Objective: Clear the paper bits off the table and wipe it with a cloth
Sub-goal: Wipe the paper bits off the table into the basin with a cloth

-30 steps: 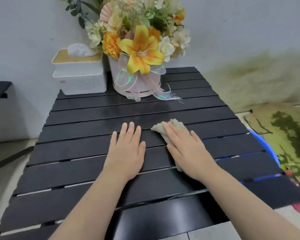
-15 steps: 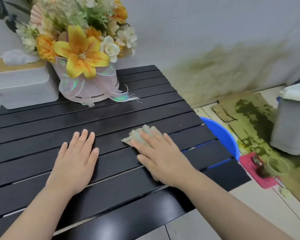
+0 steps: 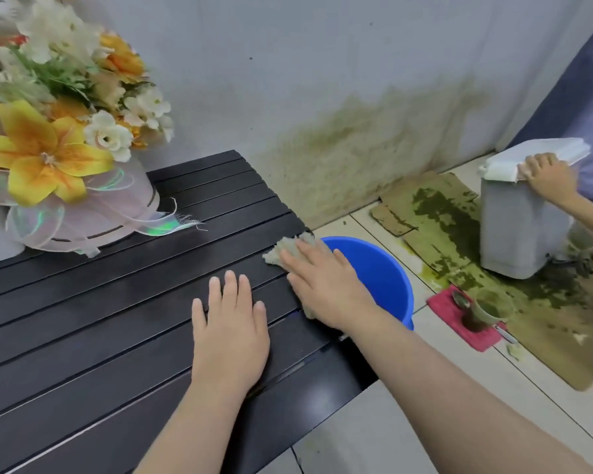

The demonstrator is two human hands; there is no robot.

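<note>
Head view: no paper bits near either hand; left hand (image 3: 230, 336) flat on table (image 3: 83, 336), right hand (image 3: 326, 285) pressing cloth (image 3: 277, 253) flat-fingered, wiping probably midway.

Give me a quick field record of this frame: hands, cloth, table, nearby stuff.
left hand: flat on the table, fingers straight, holding nothing
right hand: pressed flat on the cloth, fingers straight
cloth: pale, crumpled, mostly under the right hand, at the table's right edge
table: black slats; no paper bits on the part in view
flower arrangement: on the table, back left
blue bucket: on the floor against the right edge, just past the cloth
grey bin: on the floor, far right; another person's hand on its top
</note>
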